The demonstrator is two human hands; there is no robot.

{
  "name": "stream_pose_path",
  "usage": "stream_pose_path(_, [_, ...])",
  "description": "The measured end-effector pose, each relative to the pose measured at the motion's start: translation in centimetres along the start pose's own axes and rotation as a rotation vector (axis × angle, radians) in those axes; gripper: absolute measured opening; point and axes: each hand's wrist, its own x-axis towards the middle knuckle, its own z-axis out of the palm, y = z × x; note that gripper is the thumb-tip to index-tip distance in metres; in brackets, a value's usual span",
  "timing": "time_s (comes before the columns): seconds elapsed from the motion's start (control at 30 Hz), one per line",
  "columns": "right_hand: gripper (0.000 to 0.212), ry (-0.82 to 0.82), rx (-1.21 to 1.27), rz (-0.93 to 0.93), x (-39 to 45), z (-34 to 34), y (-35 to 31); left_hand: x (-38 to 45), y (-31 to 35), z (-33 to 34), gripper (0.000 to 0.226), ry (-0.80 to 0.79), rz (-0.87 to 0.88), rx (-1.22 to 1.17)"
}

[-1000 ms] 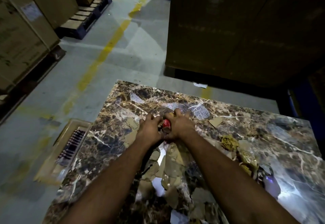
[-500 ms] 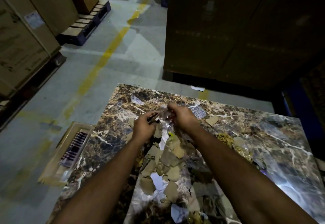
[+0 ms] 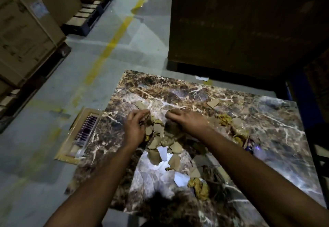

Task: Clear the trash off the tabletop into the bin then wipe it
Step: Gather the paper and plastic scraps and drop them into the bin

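Right now both hands work the same heap: the left hand [image 3: 134, 128] curls its fingers against the cardboard scraps [image 3: 160, 137], raking them, while the right hand [image 3: 187, 121] lies over the heap's far side, fingers bent down; whether either actually grips a piece I cannot tell. More scraps, white paper bits [image 3: 180, 178] and crumpled yellow wads [image 3: 199, 189] lie scattered toward the near edge of the marble tabletop [image 3: 267, 123]. No bin is clearly in view. Light pieces could slide off the left edge onto the floor if swept too fast.
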Motion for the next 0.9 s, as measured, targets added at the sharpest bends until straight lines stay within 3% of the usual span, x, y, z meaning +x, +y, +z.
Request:
stream_pose_path(0.2, [0.067, -0.28, -0.008, 0.084, 0.1, 5.9, -2.5, -3.2, -1.8, 2.3, 0.064, -0.121, 0.03, 0.158])
stream_pose_path(0.33, [0.099, -0.393, -0.012, 0.074, -0.3, 6.9, -3.0, -3.8, -1.5, 2.3, 0.041, -0.249, -0.02, 0.296])
stream_pose_path(0.43, [0.118, -0.436, -0.092, 0.087, -0.3, 6.9, -3.6, -4.5, -1.0, 2.1, 0.064, -0.369, -0.068, 0.371])
stream_pose_path(0.57, [0.097, -0.426, -0.134, 0.094, 0.1, 5.5, -3.8, -5.5, -0.1, 2.3, 0.104, -0.519, -0.092, 0.462])
stream_pose_path(0.7, [0.059, -0.34, -0.173, 0.052, -0.2, 5.0, -3.2, -5.8, 0.5, 2.6, 0.091, -0.468, -0.072, 0.458])
stream_pose_path(0.9, [0.05, -0.286, -0.125, 0.059, -1.1, 5.3, -3.5, -5.8, 0.9, 2.7, 0.074, -0.409, -0.076, 0.388])
